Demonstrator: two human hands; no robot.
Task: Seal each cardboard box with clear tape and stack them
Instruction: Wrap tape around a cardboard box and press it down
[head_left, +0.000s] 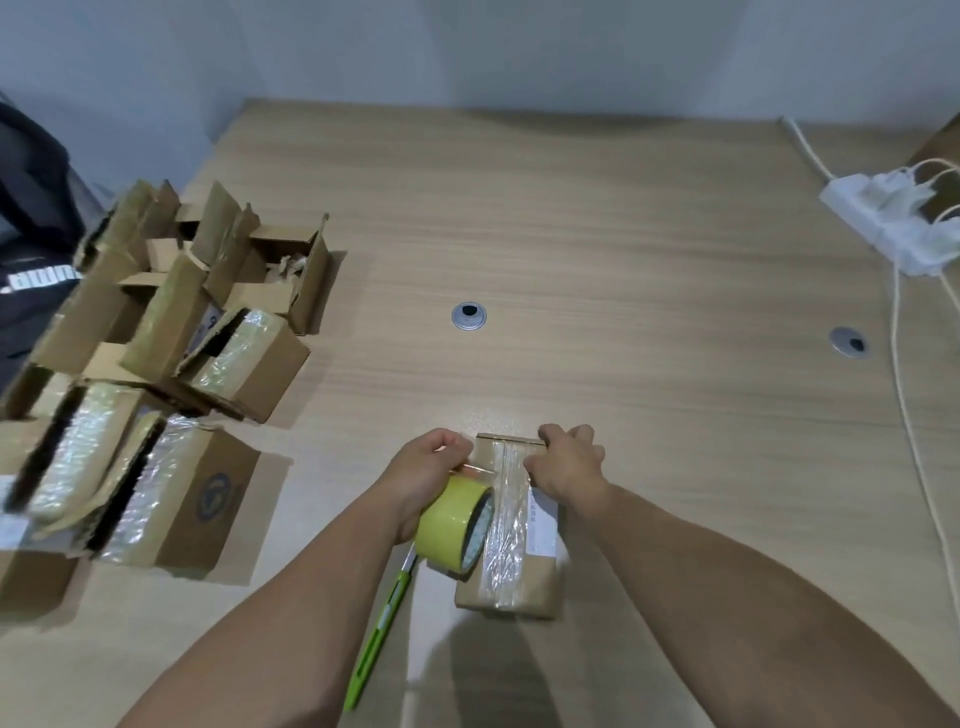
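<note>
a small brown cardboard box (519, 587) lay flat on the light wood-grain table (623, 260), near its front edge and just in front of the person. a strip of clear tape (506, 519), wrinkled and shiny, ran lengthwise along the middle of the box top. the left hand (423, 470) was at the box's far left corner, its fingers curled close together and pinching the edge there. a yellow-green roll of tape (449, 519) sat tilted against the heel of that hand and rested on the box's left side; whether the hand also gripped the roll could not be told. the right hand (569, 462) had its fingers bent together over the far right edge of the box, clamping it. a slim green cutter (382, 618) lay on the table just left of the box, partly under the left forearm. well apart to the left was a jumble of opened cardboard boxes (171, 332), several with bubble wrap showing. a white power strip (893, 218) with plugs lay at the far right, and two round metal grommets (469, 316) were set in the tabletop.
</note>
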